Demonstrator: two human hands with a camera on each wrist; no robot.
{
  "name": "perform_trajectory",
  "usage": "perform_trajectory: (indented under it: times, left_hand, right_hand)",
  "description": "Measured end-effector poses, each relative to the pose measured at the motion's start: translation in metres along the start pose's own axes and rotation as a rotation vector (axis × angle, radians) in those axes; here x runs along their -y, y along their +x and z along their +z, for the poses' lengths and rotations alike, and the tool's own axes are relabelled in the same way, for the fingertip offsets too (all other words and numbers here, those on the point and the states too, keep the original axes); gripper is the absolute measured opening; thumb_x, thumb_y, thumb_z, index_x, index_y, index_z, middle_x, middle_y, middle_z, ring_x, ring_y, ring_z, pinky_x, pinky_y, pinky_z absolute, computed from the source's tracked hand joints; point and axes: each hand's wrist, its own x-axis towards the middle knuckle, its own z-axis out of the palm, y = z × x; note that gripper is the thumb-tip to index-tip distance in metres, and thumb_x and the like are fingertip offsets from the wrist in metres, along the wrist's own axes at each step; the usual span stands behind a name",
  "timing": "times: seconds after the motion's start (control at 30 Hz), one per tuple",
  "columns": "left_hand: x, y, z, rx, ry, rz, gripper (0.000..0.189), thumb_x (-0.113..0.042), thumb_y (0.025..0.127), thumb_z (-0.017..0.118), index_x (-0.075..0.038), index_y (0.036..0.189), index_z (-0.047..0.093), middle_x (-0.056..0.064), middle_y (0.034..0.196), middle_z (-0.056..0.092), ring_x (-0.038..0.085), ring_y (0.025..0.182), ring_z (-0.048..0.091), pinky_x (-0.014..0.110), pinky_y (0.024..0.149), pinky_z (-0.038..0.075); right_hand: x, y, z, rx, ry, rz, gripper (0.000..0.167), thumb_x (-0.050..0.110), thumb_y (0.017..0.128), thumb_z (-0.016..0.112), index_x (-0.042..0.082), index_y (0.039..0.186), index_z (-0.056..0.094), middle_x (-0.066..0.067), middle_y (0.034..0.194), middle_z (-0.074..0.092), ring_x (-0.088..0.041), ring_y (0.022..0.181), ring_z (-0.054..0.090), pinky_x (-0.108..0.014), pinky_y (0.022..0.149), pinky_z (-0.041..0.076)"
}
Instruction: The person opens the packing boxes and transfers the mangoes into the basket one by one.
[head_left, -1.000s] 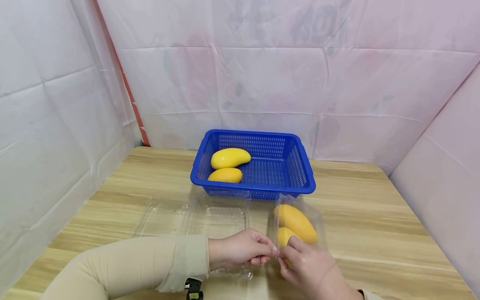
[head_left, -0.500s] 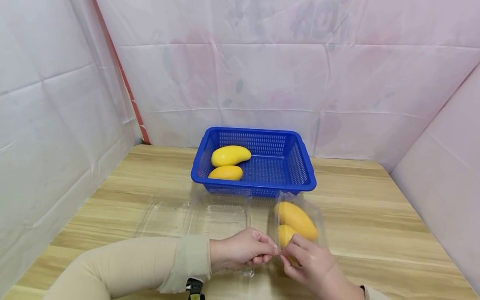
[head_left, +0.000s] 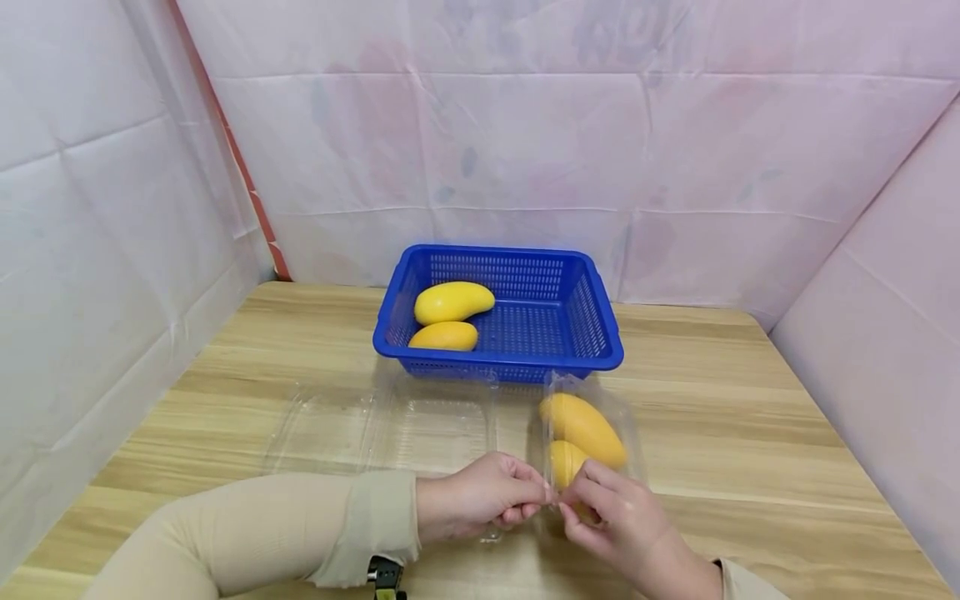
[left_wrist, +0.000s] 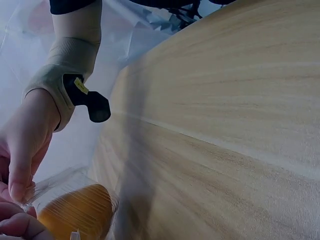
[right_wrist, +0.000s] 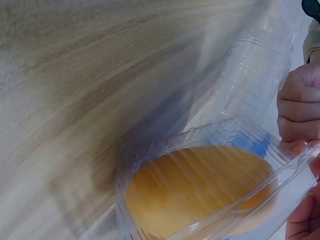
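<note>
A clear plastic clamshell box (right_wrist: 240,125) holds two orange-yellow mangoes, a far mango (head_left: 588,429) and a nearer mango (head_left: 564,462). At the box's near left corner, my left hand (head_left: 487,496) pinches the rim between thumb and fingertips. Right beside it my right hand (head_left: 626,517) pinches the same edge, its fingers partly covering the nearer mango. The fingertips of both hands almost meet there. In the right wrist view the lid lies over a mango, seen through ribbed plastic.
Left of the filled box, a second clear clamshell (head_left: 442,429) lies unfolded on the wooden table (head_left: 750,467), partly behind my left forearm. A blue plastic basket (head_left: 525,364) with two yellow mangoes (head_left: 453,302) stands behind. White sheets hang around the table.
The hands keep pinching the box's corner with only slight finger shifts. The whole head view has moved a little, so the basket and boxes appear slightly higher.
</note>
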Motion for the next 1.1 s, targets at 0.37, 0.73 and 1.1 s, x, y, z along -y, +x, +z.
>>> perform_trajectory:
  times: [0.37, 0.73, 1.1]
  left_hand:
    - [-0.004, 0.001, -0.009, 0.089, 0.053, -0.026, 0.010, -0.004, 0.085, 0.059, 0.002, 0.078, 0.063, -0.006, 0.052, 0.048, 0.000, 0.041, 0.033, 0.014, 0.039, 0.020]
    - [-0.022, 0.001, -0.018, 0.107, 0.267, -0.053, 0.021, -0.009, 0.089, 0.056, 0.010, 0.084, 0.064, -0.001, 0.052, 0.051, 0.002, 0.038, 0.035, 0.014, 0.036, 0.025]
    - [-0.037, 0.029, -0.036, -0.020, 0.267, 0.022, 0.021, -0.011, 0.091, 0.053, 0.005, 0.098, 0.065, 0.003, 0.060, 0.054, 0.004, 0.043, 0.041, 0.014, 0.039, 0.029]
  right_hand:
    - [0.002, -0.001, -0.003, -0.012, 0.020, 0.023, 0.033, 0.031, 0.095, 0.041, 0.017, 0.071, 0.058, 0.011, 0.070, 0.043, 0.003, 0.059, 0.038, -0.005, 0.051, 0.030]
    - [0.002, 0.003, -0.008, -0.077, 0.073, 0.018, 0.029, 0.028, 0.094, 0.045, 0.016, 0.070, 0.056, 0.010, 0.070, 0.044, 0.002, 0.059, 0.039, -0.005, 0.051, 0.031]
    - [0.001, 0.004, -0.009, -0.101, 0.089, -0.056, 0.028, 0.025, 0.094, 0.047, 0.014, 0.069, 0.056, 0.009, 0.069, 0.040, 0.003, 0.060, 0.038, -0.003, 0.051, 0.029]
